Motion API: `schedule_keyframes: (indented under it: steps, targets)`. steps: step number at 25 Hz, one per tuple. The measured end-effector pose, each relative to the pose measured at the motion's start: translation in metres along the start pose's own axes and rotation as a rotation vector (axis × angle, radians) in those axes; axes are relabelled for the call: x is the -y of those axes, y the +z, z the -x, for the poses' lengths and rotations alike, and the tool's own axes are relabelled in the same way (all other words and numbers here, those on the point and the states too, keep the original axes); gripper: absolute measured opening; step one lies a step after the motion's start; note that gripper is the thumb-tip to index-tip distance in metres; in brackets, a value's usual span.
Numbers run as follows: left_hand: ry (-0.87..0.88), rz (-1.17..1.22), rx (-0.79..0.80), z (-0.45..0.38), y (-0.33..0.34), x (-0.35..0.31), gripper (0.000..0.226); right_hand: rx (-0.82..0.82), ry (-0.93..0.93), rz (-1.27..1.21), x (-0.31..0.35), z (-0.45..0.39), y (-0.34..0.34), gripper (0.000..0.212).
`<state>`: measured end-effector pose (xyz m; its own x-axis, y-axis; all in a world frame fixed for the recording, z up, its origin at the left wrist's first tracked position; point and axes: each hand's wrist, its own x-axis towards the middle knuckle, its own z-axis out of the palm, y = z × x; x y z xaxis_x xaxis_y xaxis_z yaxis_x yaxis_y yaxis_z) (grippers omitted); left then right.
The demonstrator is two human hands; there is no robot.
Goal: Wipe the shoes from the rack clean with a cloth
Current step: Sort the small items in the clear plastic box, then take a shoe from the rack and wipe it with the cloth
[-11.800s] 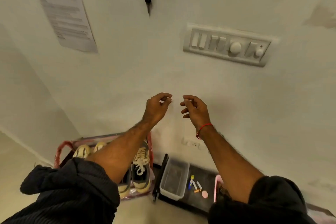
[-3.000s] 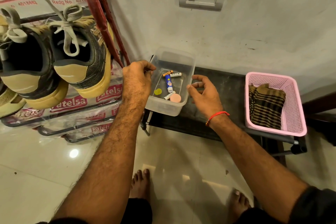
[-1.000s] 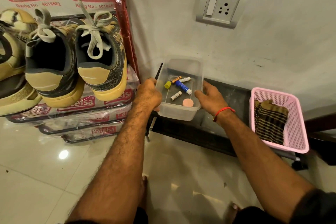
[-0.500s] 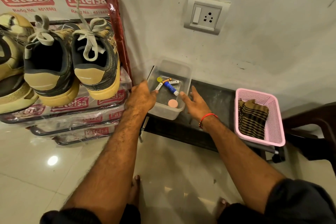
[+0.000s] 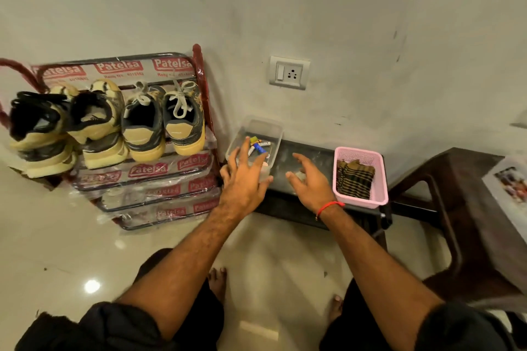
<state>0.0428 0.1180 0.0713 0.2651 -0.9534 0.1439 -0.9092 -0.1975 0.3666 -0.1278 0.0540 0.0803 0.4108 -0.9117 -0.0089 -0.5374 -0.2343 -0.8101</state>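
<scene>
1. Hands: left hand [image 5: 245, 177] is spread, fingers straight, over the near end of the tub [image 5: 275, 134]; contact with the tub can't be told. It holds nothing.
2. Right hand [image 5: 309, 179] is over the bench [image 5: 310, 151] between tub and basket [image 5: 379, 202], fingers loosely spread, gripping nothing. Red thread [image 5: 328, 206] on that wrist.
3. Shoes [image 5: 159, 125] are on the rack [image 5: 159, 188], top shelf, heels facing out. Four show: a tan/grey pair with white laces at the rack's right end, a tan pair with black laces [image 5: 40, 120] at the left end.
4. Rack stands on the floor against the wall, at the left end of the bench. Its lower shelves are wrapped in clear plastic printed "Patelsa".
5. Cloth [image 5: 353, 179], brown with dark stripes, lies folded in the pink basket at the bench's right end.
6. Tub is clear plastic, at the bench's left end by the wall. Inside it are small items: a blue tube [image 5: 260, 147], something yellow and a white stick. Detail is too small to say more.
7. Socket [image 5: 289, 72] is on the wall above the bench.
8. Dark chair [image 5: 470, 208] stands right of the bench; part of a photo print [image 5: 510, 185] shows at the frame's right edge.
9. Person's bare feet are on the glossy floor tiles, dark sleeves pushed up.
</scene>
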Motion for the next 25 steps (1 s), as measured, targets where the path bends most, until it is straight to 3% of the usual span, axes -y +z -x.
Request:
schedule_keyframes:
  steps: [7,11,18,22,25]
  targets:
    - [0.103,-0.053,-0.019,0.061,-0.056,-0.048,0.063,-0.047,-0.162,0.021,0.053,0.060,-0.040,0.052]
    - [0.195,-0.040,-0.021,0.069,-0.058,-0.096,0.060,-0.108,-0.148,0.061,0.036,0.087,-0.081,0.045]
    - [0.225,0.042,0.151,0.054,-0.001,-0.150,0.057,-0.243,0.159,0.037,-0.049,0.082,-0.136,0.034]
    - [0.248,0.080,0.234,0.025,0.043,-0.154,0.055,-0.306,0.335,0.092,-0.093,0.031,-0.142,0.036]
    - [0.262,0.136,0.268,0.007,0.073,-0.148,0.054,-0.257,0.430,0.213,-0.129,-0.024,-0.128,0.037]
